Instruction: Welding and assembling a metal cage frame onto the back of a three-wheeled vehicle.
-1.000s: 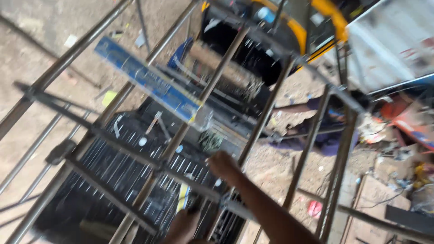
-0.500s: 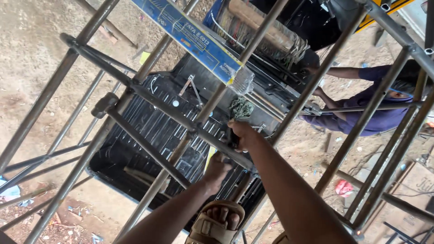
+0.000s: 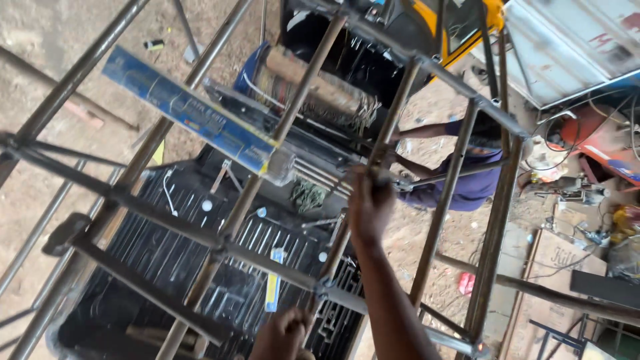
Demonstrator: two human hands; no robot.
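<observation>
Frame (image 3: 227, 243) of welded steel bars fills the view, likely heavy, stiff; right hand (image 3: 370, 207) at three o'clock closed around an upright; left hand (image 3: 283, 333), six o'clock, fisted, grip unclear.

Metal frame (image 3: 233, 247) overlies truck bed (image 3: 167, 267); long box (image 3: 193, 117) rests on frame, upper left; right hand (image 3: 370, 207) on frame bar, centre; left hand (image 3: 283, 333) below it; another person (image 3: 467, 173) beyond frame, right.

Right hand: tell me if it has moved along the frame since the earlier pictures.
Yes. The right hand now grips an upright bar of the metal frame, higher than the lower crossbar it touched before.
</observation>
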